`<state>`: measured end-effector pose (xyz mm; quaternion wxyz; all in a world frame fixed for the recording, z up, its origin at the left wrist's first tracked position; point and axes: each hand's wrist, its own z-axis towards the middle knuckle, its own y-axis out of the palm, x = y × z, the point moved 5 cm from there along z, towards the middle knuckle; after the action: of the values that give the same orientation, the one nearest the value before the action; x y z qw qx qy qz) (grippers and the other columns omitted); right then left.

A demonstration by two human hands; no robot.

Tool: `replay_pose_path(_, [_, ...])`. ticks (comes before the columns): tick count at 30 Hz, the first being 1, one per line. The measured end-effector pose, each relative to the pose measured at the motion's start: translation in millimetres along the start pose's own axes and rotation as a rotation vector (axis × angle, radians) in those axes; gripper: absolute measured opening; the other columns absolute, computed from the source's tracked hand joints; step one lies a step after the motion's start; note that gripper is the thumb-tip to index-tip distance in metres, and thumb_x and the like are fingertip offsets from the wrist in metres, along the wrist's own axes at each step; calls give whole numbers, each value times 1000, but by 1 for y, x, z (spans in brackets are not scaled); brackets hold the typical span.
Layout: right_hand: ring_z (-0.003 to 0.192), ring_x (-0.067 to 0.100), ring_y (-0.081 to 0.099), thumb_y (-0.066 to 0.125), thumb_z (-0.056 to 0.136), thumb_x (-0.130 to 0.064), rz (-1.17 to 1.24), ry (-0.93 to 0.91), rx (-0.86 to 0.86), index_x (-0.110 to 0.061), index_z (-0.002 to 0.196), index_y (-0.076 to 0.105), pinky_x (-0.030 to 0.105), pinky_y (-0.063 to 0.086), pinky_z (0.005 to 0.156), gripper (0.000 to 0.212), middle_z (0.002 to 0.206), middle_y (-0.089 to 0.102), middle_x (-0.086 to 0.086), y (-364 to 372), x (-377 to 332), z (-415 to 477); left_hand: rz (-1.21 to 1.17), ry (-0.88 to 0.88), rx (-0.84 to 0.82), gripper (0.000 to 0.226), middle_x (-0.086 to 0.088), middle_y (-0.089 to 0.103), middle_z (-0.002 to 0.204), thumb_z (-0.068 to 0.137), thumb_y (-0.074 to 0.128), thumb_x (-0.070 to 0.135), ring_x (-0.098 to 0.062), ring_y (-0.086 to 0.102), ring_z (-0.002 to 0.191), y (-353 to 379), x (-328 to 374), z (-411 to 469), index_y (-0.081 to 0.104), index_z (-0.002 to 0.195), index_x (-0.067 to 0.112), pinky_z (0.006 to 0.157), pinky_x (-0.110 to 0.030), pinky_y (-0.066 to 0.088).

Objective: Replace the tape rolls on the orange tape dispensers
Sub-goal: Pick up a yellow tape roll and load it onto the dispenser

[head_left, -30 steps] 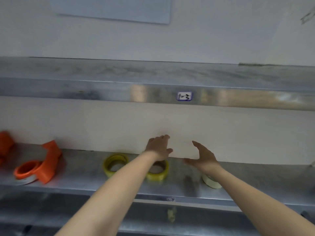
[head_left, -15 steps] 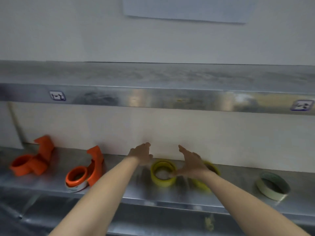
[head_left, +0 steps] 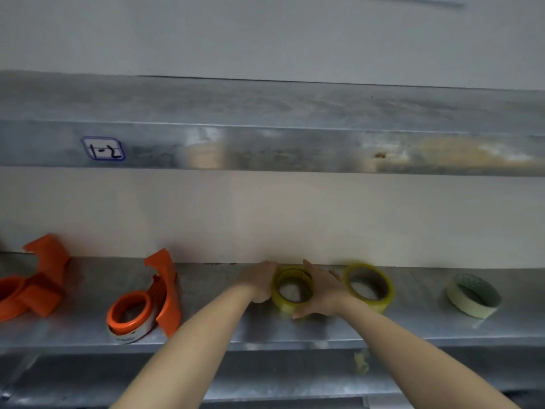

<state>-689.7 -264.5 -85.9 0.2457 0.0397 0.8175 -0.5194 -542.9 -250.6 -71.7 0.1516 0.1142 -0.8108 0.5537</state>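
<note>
With both hands, left hand (head_left: 259, 283) and right hand (head_left: 320, 292), cupping the yellow tape roll (head_left: 292, 290), it's pickup time; next, carry it to the orange dispenser (head_left: 147, 302).

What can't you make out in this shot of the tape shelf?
- Far-left orange dispenser, head view: cut off by the left edge.
- Yellow tape roll between left hand and right hand: the hands hide its sides, so the grip is unclear.
- Shelf label: blurred.
</note>
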Motion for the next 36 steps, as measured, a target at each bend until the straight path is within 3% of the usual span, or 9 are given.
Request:
replay_pose_path(11, [137, 19, 36, 87, 52, -38, 209, 18, 157, -21, 151, 10, 30, 36, 109, 127, 151, 35, 2, -1, -7, -14, -65, -68, 2, 57, -5, 42, 145, 85, 48, 21, -31, 30, 138, 13, -18, 19, 39, 140, 36, 108, -40, 29])
replay_pose_path(15, [138, 18, 35, 85, 54, -38, 221, -16, 272, -21, 150, 14, 29, 38, 107, 121, 152, 33, 0, -8, -22, -28, -151, -144, 170, 55, -13, 27, 152, 96, 43, 31, -36, 27, 139, -8, -16, 6, 27, 148, 23, 111, -41, 28])
replay_pose_path(18, [135, 19, 39, 83, 55, -43, 158, -65, 378, -19, 150, 16, 32, 40, 106, 118, 149, 37, 1, -16, -36, -40, -210, -240, 222, 67, -17, 45, 140, 90, 54, 47, -35, 48, 127, -17, -17, 1, 34, 141, 9, 96, -38, 43])
replay_pose_path(21, [133, 20, 41, 82, 55, -47, 77, -120, 422, -19, 150, 16, 34, 42, 104, 118, 146, 41, 1, -22, -48, -55, -150, -264, 198, 52, -14, 55, 131, 86, 63, 33, -31, 56, 118, -20, -7, -7, 47, 128, 8, 87, -33, 47])
replay_pose_path(24, [130, 17, 43, 86, 50, -49, 182, -138, 414, -21, 147, 24, 32, 41, 103, 118, 141, 45, -1, -32, -46, -67, -194, -301, 247, 58, -14, 52, 133, 85, 62, 21, -33, 53, 122, -22, 2, -18, 36, 136, 9, 92, -34, 47])
replay_pose_path(27, [116, 13, 54, 79, 64, -53, 555, -55, 465, -21, 136, 44, 26, 44, 92, 86, 122, 57, -3, -48, -28, -80, -347, -266, 296, 54, -12, 56, 129, 83, 65, 23, -31, 55, 119, -27, 8, -27, 43, 131, 12, 92, -33, 47])
replay_pose_path(30, [104, 18, 63, 66, 81, -46, 637, -9, 423, -16, 119, 59, 23, 44, 81, 50, 106, 68, 3, -56, -18, -94, -375, -123, 318, 35, -6, 67, 119, 80, 68, 23, -26, 61, 111, -32, 23, -44, 62, 114, 16, 88, -25, 47])
replay_pose_path(33, [97, 18, 64, 67, 83, -38, 660, -13, 316, -13, 117, 61, 23, 48, 81, 43, 105, 69, 8, -51, -22, -107, -423, 2, 340, 27, -7, 72, 107, 77, 74, 18, -23, 65, 100, -31, 36, -65, 69, 103, 12, 80, -20, 44])
replay_pose_path(36, [95, 26, 70, 68, 82, -35, 835, -26, 232, -12, 119, 59, 40, 54, 92, 45, 107, 70, 14, -46, -27, -122, -537, 66, 383, 23, -11, 73, 98, 76, 76, 11, -20, 63, 88, -30, 42, -88, 70, 97, 6, 82, -24, 48])
